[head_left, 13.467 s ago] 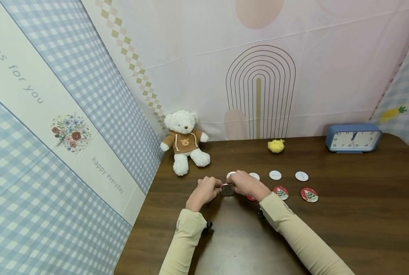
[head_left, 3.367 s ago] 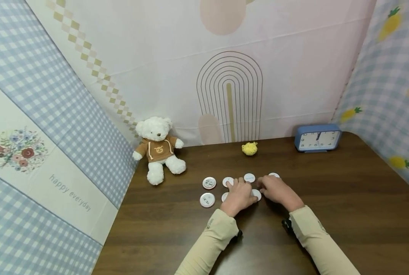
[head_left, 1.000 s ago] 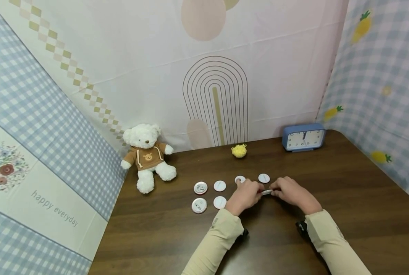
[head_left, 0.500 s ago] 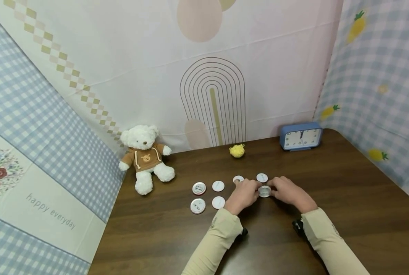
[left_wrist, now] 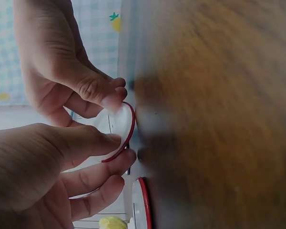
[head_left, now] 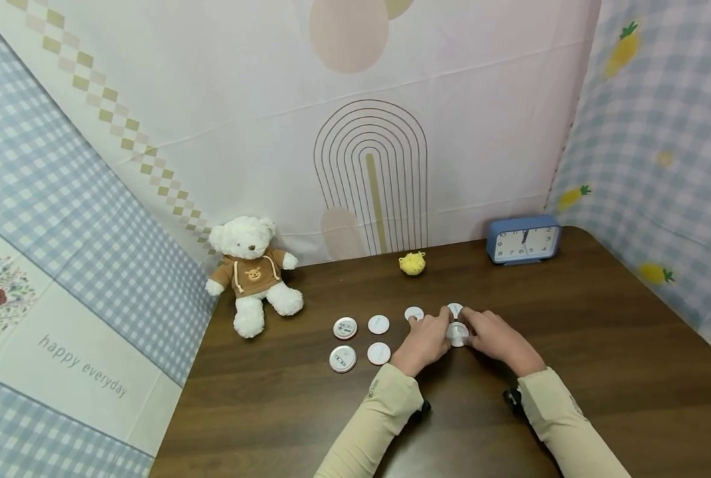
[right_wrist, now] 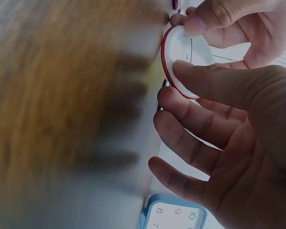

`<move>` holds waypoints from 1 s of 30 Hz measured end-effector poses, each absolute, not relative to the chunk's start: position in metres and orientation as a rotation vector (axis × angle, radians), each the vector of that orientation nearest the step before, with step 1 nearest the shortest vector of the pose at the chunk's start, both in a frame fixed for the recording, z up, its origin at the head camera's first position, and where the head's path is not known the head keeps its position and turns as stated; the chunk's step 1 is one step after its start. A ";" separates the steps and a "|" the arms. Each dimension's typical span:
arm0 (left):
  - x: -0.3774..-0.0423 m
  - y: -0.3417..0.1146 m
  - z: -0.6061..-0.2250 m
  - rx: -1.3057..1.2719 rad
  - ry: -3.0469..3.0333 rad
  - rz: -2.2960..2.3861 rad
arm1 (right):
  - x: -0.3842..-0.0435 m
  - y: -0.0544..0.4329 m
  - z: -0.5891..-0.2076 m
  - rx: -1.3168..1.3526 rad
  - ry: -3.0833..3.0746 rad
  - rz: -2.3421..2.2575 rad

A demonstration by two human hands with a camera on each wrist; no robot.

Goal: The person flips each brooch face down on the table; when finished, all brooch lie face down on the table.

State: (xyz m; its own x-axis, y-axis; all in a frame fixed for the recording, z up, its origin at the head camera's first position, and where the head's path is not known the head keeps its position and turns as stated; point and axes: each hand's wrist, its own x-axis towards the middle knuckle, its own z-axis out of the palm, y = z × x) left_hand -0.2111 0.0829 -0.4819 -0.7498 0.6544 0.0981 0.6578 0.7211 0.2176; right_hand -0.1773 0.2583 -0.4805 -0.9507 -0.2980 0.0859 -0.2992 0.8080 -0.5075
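My left hand [head_left: 425, 340] and right hand [head_left: 500, 338] hold one round button badge [head_left: 458, 334] between them, low over the table. Its pale face is turned up, and the wrist views show a red rim and a thin dark line across the badge [left_wrist: 123, 125]. In the left wrist view, the left thumb and fingers pinch its near edge. The right thumb lies on the badge [right_wrist: 185, 50] in the right wrist view, with fingers underneath. White badges lie just behind the hands, one badge [head_left: 414, 314] by the left fingertips and another badge [head_left: 455, 309] partly covered.
Left of the hands lie two white badges [head_left: 378, 324] and two silver-backed badges [head_left: 343, 358] with pins. A teddy bear [head_left: 253, 272] sits at the back left. A yellow knitted thing [head_left: 412, 263] and a blue clock [head_left: 524, 239] stand by the back wall.
Over the last second the badge between the hands has tipped from nearly edge-on to showing its pale face. Since the oldest frame, the hands have moved right and the red tree faces are out of sight.
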 end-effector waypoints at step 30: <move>-0.207 0.090 -0.487 -1.077 -2.999 -0.127 | -0.178 0.258 -0.478 0.429 -3.125 0.813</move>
